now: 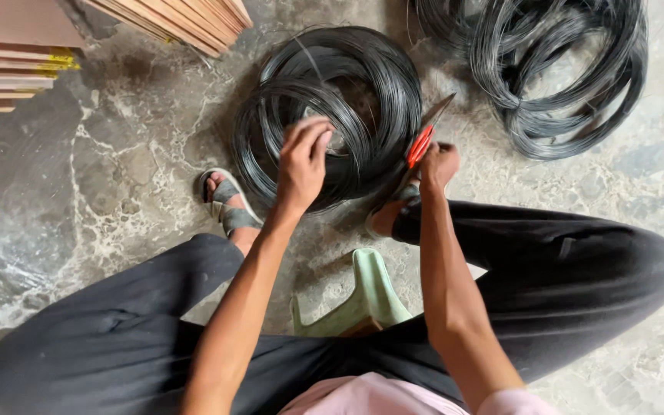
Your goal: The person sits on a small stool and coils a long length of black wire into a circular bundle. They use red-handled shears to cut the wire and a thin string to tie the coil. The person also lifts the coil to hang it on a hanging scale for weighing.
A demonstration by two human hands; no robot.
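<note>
On a mottled concrete floor [117,177], a coil [328,115] of dark wire lies between a seated person's feet, just ahead of the knees. The left hand [301,161] rests on the coil's near side, fingers curled together and pinching strands of wire. The right hand [436,165] is closed around red-handled cutters [426,134], whose blades point up and away over the coil's right edge. A second coil [555,69] lies apart at upper right. A sandalled foot [228,204] sits left of the first coil; the other foot [390,215] shows under the right hand. A green stool [370,296] juts between black trousers [562,269]. Stacked boards [17,54] fill the upper left corner.
</note>
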